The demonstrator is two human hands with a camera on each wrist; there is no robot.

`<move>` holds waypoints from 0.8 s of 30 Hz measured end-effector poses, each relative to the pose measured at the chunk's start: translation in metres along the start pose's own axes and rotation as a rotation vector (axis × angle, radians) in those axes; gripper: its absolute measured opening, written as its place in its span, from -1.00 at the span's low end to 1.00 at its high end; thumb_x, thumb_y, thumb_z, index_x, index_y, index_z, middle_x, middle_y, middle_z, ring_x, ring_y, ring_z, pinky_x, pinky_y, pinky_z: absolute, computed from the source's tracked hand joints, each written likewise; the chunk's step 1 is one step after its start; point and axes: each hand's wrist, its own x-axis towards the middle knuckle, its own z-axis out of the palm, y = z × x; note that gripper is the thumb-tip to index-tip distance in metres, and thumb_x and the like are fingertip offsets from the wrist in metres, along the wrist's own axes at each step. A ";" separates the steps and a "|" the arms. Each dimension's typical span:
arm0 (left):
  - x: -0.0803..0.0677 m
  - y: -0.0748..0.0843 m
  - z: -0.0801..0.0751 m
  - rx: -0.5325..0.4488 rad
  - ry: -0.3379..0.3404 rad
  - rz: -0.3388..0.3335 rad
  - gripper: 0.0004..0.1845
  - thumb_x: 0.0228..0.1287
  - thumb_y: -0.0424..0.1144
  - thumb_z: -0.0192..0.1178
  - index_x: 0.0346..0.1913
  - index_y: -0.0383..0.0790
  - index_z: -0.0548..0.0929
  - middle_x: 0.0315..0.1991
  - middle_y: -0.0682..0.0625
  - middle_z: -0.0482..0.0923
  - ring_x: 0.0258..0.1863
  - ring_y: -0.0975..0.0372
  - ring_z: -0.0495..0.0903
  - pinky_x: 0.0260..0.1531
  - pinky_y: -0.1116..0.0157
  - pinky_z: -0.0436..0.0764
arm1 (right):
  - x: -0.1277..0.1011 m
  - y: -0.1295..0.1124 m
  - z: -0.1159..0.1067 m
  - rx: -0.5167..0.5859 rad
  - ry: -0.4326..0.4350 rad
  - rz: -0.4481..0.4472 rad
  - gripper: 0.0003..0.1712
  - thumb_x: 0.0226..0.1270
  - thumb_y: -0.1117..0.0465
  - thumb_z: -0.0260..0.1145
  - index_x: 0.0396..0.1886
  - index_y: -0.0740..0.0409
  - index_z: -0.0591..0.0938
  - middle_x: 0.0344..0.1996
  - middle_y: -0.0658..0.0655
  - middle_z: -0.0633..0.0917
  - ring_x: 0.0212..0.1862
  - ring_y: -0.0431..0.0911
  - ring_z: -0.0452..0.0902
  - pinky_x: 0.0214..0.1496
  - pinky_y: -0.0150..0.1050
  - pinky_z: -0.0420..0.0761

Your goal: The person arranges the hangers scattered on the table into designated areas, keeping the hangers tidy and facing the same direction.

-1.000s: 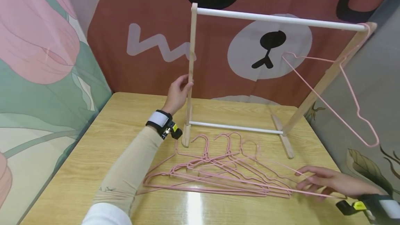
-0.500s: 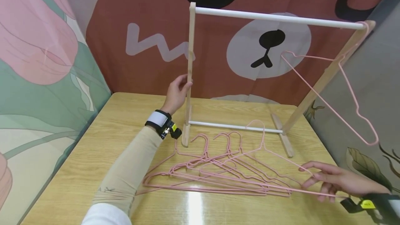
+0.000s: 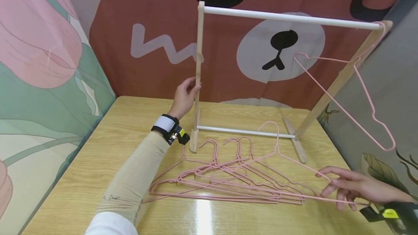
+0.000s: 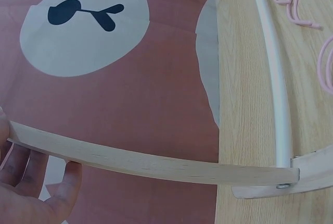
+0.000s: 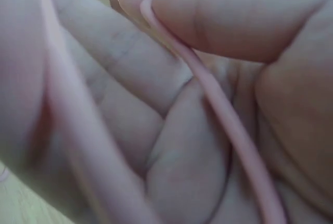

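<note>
My left hand holds the left wooden post of a small garment rack about halfway up. In the left wrist view, its fingers lie at the post. My right hand, at the table's right, pinches a pink hanger near one end, hook pointing up and away. The right wrist view shows the pink wire crossing the palm beneath the thumb. This hanger overlaps a pile of several pink hangers lying on the table. Another pink hanger hangs at the right end of the rack's white top rail.
The rack's lower white rail and wooden foot stand behind the pile on the wooden table. A printed brown cloth hangs close behind. Printed cloths also flank both sides.
The right hand has shifted a little to the right with its hanger, whose hook has risen away from the pile in front of the lower rail. The left hand stays on the post.
</note>
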 end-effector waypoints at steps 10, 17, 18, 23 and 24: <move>0.001 -0.001 0.001 -0.011 0.003 0.006 -0.63 0.54 -0.28 0.13 0.29 -0.36 0.55 0.11 -0.23 0.61 0.10 0.02 0.59 0.14 0.11 0.60 | -0.002 -0.017 0.002 -0.115 0.021 -0.034 -0.29 0.57 0.60 -0.50 0.58 0.10 0.11 0.14 0.47 0.62 -0.16 0.16 0.71 -0.39 -0.15 0.72; 0.001 0.002 0.000 -0.005 -0.003 -0.003 -0.63 0.54 -0.29 0.12 0.29 -0.37 0.54 0.13 -0.24 0.60 0.11 0.03 0.58 0.16 0.13 0.59 | -0.010 -0.034 0.003 -0.131 0.086 -0.017 -0.29 0.59 0.58 -0.48 0.58 0.03 0.14 0.17 0.45 0.61 -0.14 0.12 0.69 -0.46 -0.07 0.64; 0.000 0.002 0.000 -0.006 -0.004 -0.003 -0.62 0.54 -0.29 0.12 0.29 -0.37 0.54 0.13 -0.24 0.60 0.12 0.03 0.58 0.16 0.13 0.59 | -0.011 -0.036 0.004 -0.133 0.096 -0.024 -0.28 0.59 0.58 -0.48 0.58 0.03 0.14 0.18 0.44 0.61 -0.13 0.11 0.69 -0.49 -0.03 0.60; 0.001 0.001 0.001 -0.009 -0.004 0.004 -0.62 0.54 -0.29 0.12 0.30 -0.37 0.53 0.14 -0.27 0.59 0.11 0.03 0.58 0.16 0.12 0.59 | -0.013 -0.043 0.007 -0.179 0.161 -0.108 -0.29 0.57 0.60 -0.52 0.60 0.15 0.09 0.21 0.40 0.60 -0.11 0.08 0.67 -0.54 0.09 0.39; 0.001 0.001 0.001 -0.008 -0.004 0.003 -0.62 0.54 -0.29 0.12 0.30 -0.37 0.53 0.14 -0.27 0.60 0.11 0.03 0.58 0.16 0.12 0.59 | -0.013 -0.044 0.008 -0.190 0.183 -0.126 -0.30 0.57 0.60 -0.52 0.59 0.17 0.10 0.20 0.40 0.61 -0.11 0.07 0.68 -0.54 0.09 0.38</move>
